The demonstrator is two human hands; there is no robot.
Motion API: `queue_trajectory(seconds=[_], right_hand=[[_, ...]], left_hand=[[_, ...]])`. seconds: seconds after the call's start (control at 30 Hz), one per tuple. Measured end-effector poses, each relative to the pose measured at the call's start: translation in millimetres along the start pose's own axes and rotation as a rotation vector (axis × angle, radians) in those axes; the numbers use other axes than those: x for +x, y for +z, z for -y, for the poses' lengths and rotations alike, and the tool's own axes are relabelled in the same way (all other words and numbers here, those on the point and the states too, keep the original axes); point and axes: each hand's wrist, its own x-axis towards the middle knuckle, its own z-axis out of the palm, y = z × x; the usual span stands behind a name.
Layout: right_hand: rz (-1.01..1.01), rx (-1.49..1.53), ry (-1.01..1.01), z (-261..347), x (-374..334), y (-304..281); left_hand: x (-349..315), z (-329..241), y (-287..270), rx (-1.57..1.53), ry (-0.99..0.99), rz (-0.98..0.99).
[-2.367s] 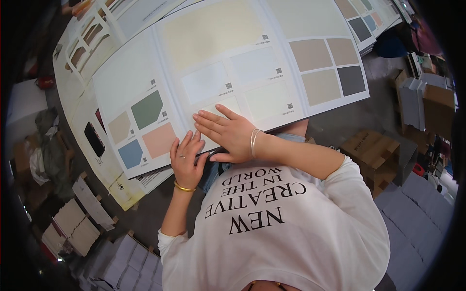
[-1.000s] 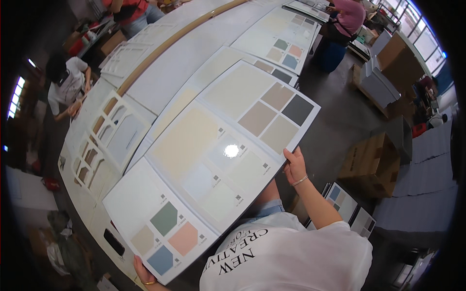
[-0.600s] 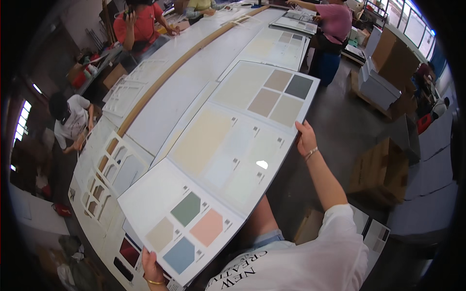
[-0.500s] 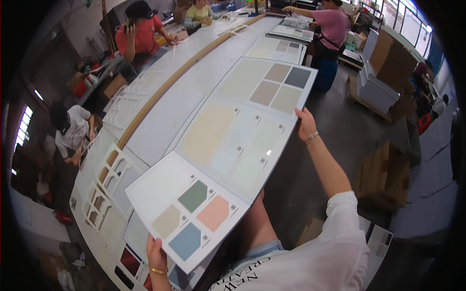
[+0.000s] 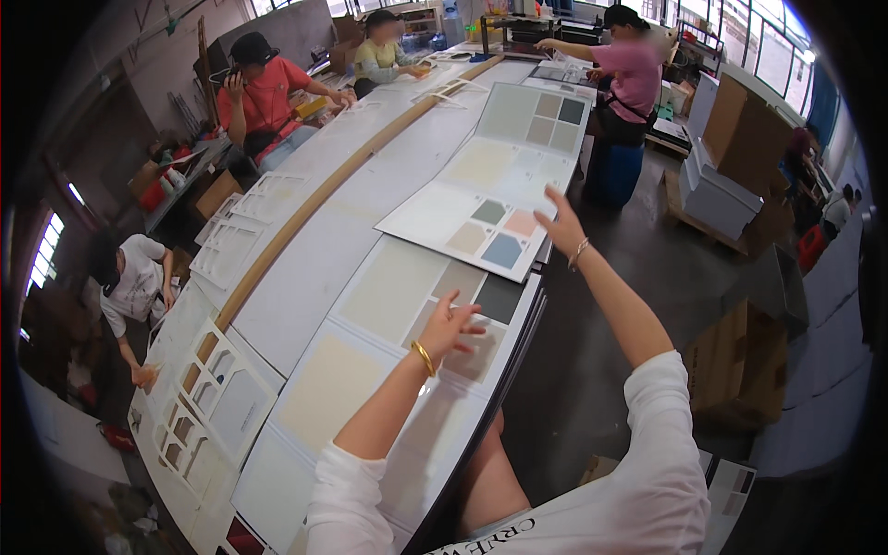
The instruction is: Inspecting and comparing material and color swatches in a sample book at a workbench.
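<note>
A folding colour sample board (image 5: 430,217) lies spread on the far stack, its green, peach, beige and blue patches toward me. My right hand (image 5: 561,224) is at that board's right edge, fingers spread; whether it still touches the edge I cannot tell. My left hand (image 5: 450,326) hovers over or rests lightly on a second sample board (image 5: 328,388) nearer to me, fingers apart and nothing in them. This board has large cream areas and taupe and dark grey patches, and my left forearm covers part of it.
White cut-out frames (image 5: 215,388) lie along the table's left side, beside a long brown strip (image 5: 305,215). Several people work around the table, one in a pink shirt (image 5: 634,79) at the far right. Cardboard boxes (image 5: 740,365) stand on the floor to my right.
The folding sample board has moved away from me onto the far stack, and both hands have let go of it. My left hand has come up over the board underneath.
</note>
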Motion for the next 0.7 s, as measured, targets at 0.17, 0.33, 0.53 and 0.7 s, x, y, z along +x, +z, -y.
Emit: queue_trajectory(seconds=[0.17,0.33,0.53,0.7], right_hand=[[0.289,-0.293,0.234,-15,-53,9],[0.187,-0.395,0.1,2,-72,29],[0.408,-0.28,-0.213,99,-123,56],[0.666,-0.149,-0.412,167,-176,78]], left_hand=[[-65,49,-17,0.156,0.096,0.103],[-190,86,-49,0.104,-0.028,-0.085],[-323,133,-54,-0.082,-0.049,-0.521],[-393,123,-44,-0.159,-0.052,-0.778]])
